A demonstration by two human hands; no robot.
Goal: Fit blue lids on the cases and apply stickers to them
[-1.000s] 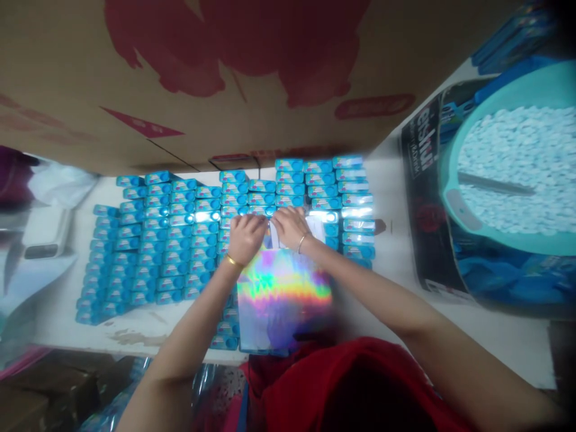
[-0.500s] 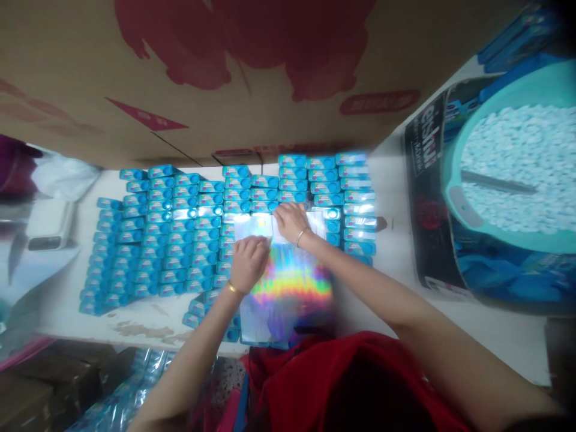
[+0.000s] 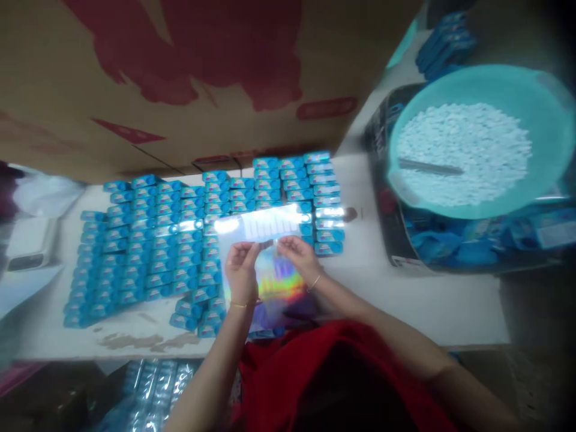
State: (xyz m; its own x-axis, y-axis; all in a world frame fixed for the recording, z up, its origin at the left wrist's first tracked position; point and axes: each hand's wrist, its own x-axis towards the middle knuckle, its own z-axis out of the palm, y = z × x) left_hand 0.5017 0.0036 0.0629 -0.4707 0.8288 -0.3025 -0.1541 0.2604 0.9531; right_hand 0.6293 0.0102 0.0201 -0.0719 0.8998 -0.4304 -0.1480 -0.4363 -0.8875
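Note:
A shiny holographic sheet with pale strips near its top lies on the rows of small blue packs. Above the sheet, my left hand pinches one end of a small dark strip. The fingers of my right hand are pressed together at the strip's other end, around a small pale piece too blurred to make out. Both hands are close together, palms partly turned toward each other.
A large cardboard box stands behind the packs. On the right, a turquoise basin holds many small white pieces and a dark stick. A white device lies at the left.
Both hands have lifted off the sheet's top part and now hold a small strip between them. The view has shifted right, showing more of the basin.

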